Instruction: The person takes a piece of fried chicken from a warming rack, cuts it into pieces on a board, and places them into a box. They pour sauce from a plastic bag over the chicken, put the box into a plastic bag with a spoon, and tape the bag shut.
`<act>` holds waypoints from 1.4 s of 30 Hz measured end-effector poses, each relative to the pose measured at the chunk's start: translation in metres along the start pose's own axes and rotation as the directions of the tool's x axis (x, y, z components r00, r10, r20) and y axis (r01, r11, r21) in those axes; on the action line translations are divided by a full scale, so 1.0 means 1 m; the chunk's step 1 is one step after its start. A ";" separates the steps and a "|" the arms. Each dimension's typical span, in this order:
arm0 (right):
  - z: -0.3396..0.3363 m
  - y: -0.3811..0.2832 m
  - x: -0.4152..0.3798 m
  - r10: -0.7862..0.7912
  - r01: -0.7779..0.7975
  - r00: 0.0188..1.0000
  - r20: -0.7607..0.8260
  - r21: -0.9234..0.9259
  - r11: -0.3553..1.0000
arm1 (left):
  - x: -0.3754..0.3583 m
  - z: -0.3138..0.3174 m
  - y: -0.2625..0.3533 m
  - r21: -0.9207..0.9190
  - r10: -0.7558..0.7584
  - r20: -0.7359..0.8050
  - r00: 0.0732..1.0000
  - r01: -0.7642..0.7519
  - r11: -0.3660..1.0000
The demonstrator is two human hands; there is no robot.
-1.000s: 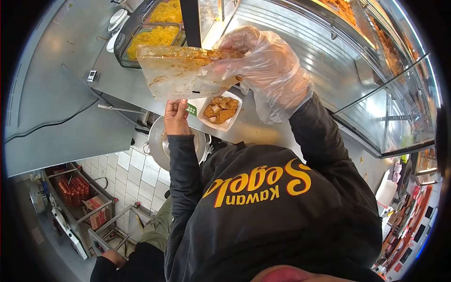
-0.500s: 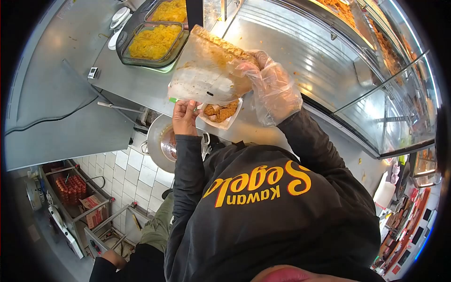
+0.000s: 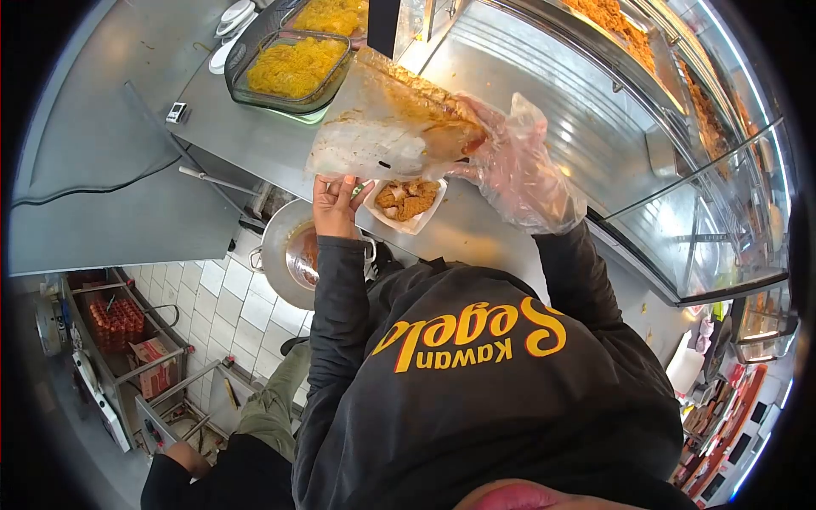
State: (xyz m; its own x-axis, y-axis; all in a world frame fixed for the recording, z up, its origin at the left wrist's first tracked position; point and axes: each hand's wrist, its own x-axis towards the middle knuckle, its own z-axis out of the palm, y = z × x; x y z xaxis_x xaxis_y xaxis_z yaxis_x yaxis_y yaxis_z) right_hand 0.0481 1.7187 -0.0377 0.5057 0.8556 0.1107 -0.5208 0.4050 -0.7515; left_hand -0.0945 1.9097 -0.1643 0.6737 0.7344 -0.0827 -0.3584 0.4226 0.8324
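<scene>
My bare left hand [image 3: 337, 204] is closed on the lower left edge of a see-through plastic container [image 3: 387, 119]. The container is tilted on its side, its wall smeared with orange-brown sauce or crumbs. In a clear plastic glove, my right hand [image 3: 523, 166] is at the container's right end, which seems to be its mouth; its fingertips are partly hidden by the glove and the container. Just below the container, a white paper tray [image 3: 439, 197] holds pieces of crumbed fried food [image 3: 406, 201]. A bit of green shows by my left fingers.
Glass dishes of yellow shredded food [image 3: 297, 66] stand at the counter's far left. A glass display case [image 3: 714, 204] borders the right side. Below the counter edge is a large metal pot [image 3: 285, 263]. Another person's hand [image 3: 189, 459] shows at lower left, near a metal frame.
My gloved right hand has shifted right and slightly down, away from the container's side. The container and my left hand keep nearly the same place. The whole view has shifted slightly.
</scene>
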 end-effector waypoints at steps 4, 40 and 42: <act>-0.014 0.011 -0.002 -0.065 0.080 0.997 0.051 -0.403 0.912 | 0.000 0.004 0.001 0.011 -0.003 -0.016 1.000 0.003 1.000; -0.009 0.061 0.034 -0.095 -0.014 0.991 -0.095 -0.776 0.631 | -0.009 0.003 0.031 0.079 0.014 0.035 0.999 -0.016 0.997; -0.006 0.057 0.034 -0.037 -0.072 0.993 -0.116 -0.805 0.589 | -0.012 -0.001 0.027 0.069 0.009 0.064 0.998 -0.013 0.998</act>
State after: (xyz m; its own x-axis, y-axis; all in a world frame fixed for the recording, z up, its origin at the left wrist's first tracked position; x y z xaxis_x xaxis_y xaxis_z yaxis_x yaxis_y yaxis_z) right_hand 0.0400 1.7682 -0.0806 0.6005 0.7972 0.0621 0.2108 -0.0829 -0.9740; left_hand -0.1129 1.9125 -0.1417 0.7107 0.7024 -0.0398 -0.3221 0.3752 0.8692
